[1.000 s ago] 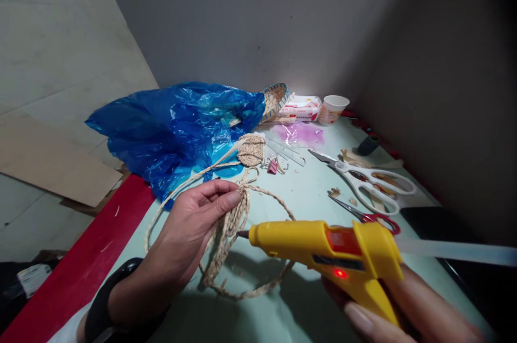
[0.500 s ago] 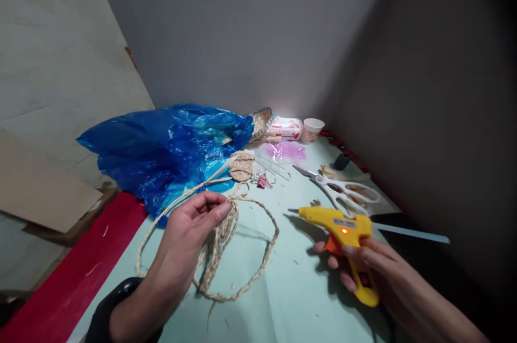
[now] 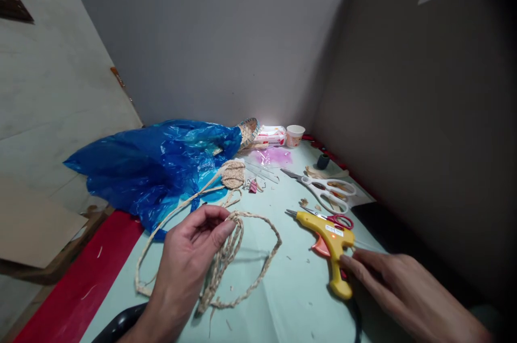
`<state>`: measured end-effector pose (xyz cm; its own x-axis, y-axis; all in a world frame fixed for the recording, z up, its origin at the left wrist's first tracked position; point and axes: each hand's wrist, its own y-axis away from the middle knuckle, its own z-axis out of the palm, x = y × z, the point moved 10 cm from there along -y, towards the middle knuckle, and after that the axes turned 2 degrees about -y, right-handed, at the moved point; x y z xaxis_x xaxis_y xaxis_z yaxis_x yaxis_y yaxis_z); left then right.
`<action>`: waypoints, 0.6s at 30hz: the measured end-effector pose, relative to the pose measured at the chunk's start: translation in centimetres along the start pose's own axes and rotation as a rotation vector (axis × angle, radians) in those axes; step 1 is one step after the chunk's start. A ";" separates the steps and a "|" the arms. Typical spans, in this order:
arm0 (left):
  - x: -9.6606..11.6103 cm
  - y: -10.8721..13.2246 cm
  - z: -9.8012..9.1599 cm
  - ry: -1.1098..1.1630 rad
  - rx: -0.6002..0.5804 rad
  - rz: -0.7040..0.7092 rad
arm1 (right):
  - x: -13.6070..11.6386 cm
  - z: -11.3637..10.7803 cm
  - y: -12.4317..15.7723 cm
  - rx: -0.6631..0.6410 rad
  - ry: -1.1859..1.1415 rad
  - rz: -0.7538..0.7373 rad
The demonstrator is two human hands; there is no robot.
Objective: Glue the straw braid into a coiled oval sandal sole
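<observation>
My left hand (image 3: pixel 197 254) is closed, pinching a looped bundle of braided straw cord (image 3: pixel 232 246) between thumb and fingers. One loop of the cord curves out to the right over the table. A yellow glue gun (image 3: pixel 329 235) with an orange trigger and a lit orange light lies on its side at the right, nozzle pointing left. My right hand (image 3: pixel 398 281) is at its handle, fingers stretched out and the tips touching its back edge. Just behind the gun are red-handled scissors (image 3: pixel 341 221), partly hidden by it. Farther back lie large white-handled scissors (image 3: pixel 327 188).
A blue plastic bag (image 3: pixel 157 162) fills the back left, beside a woven basket (image 3: pixel 249 133). Behind the cord are a round coil of straw braid (image 3: pixel 233 174) and a pink clip (image 3: pixel 252 186). A paper cup (image 3: pixel 295 136) and a dark spool (image 3: pixel 323 161) stand farther back.
My right hand has lowered the glue gun onto the table and loosened its fingers from around the handle. The red-handled scissors now show behind it. My left hand keeps its pinch on the cord.
</observation>
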<state>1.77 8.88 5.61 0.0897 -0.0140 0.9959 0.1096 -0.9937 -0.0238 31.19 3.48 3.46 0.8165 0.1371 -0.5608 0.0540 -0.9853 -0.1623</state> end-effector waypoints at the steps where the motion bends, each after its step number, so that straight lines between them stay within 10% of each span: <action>1: 0.1 0.1 0.2 -0.004 -0.008 0.004 | -1.2 1.0 0.1 -0.082 -0.002 -0.061; 9: 0.1 1.1 1.2 0.038 -0.004 -0.002 | -13.2 1.6 -3.8 0.056 -0.045 -0.473; 18: -1.3 0.8 0.9 0.067 0.015 -0.056 | -13.4 2.6 -3.5 0.035 -0.325 -0.419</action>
<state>2.65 8.22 4.26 0.0166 0.0336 0.9993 0.1270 -0.9914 0.0313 18.52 5.37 9.41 0.5088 0.5485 -0.6635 0.3136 -0.8359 -0.4505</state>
